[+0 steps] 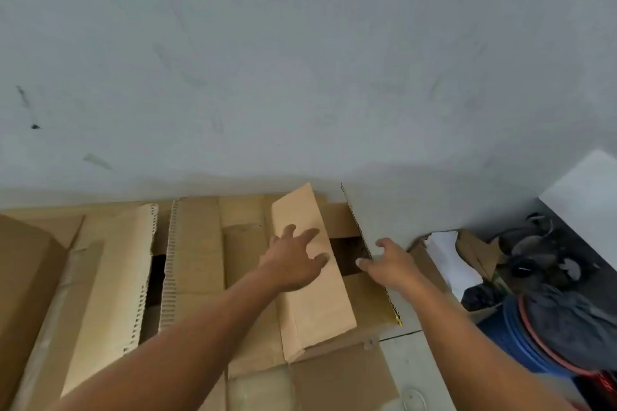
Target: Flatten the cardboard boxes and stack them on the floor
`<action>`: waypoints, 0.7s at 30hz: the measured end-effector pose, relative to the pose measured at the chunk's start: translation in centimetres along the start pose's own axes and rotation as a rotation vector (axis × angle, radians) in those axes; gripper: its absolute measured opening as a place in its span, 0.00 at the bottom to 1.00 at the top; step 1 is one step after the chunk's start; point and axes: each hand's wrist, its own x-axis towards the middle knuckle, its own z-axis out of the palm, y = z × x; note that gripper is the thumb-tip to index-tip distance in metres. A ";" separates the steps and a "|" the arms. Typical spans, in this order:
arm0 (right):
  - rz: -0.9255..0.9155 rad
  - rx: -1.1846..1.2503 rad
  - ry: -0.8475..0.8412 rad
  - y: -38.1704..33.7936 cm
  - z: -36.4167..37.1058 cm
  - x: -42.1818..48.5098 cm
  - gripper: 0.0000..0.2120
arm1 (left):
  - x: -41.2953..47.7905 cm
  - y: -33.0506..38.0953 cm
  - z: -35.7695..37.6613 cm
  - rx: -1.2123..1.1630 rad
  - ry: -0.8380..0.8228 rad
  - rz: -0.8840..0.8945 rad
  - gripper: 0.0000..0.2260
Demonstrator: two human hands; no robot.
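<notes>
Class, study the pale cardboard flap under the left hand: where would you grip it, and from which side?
Probably its long right edge, coming from the right: the pale flap lies tilted, and that edge borders the dark opening, leaving room for fingers underneath.

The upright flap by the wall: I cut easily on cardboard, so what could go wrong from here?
1. The right hand meets the raw corrugated edge of the upright flap; sliding along it could cut the fingers.
2. The left hand presses, fingers spread, on the pale folded panel beside an open gap; the panel may suddenly give way.
</notes>
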 end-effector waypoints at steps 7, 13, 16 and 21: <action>-0.061 -0.163 -0.095 0.6 0.6 2.4 0.27 | 1.6 3.2 4.2 0.019 0.007 -0.105 0.37; -0.092 -0.013 -0.250 2.2 -2.8 5.1 0.25 | 1.6 2.1 4.2 -0.033 0.135 -0.195 0.43; -0.104 0.058 -0.303 3.4 -4.7 6.6 0.21 | 0.0 1.1 2.4 -0.017 0.203 -0.230 0.44; -0.112 0.096 -0.370 5.1 -5.6 8.4 0.23 | -1.5 -0.1 0.8 0.687 0.222 -0.227 0.44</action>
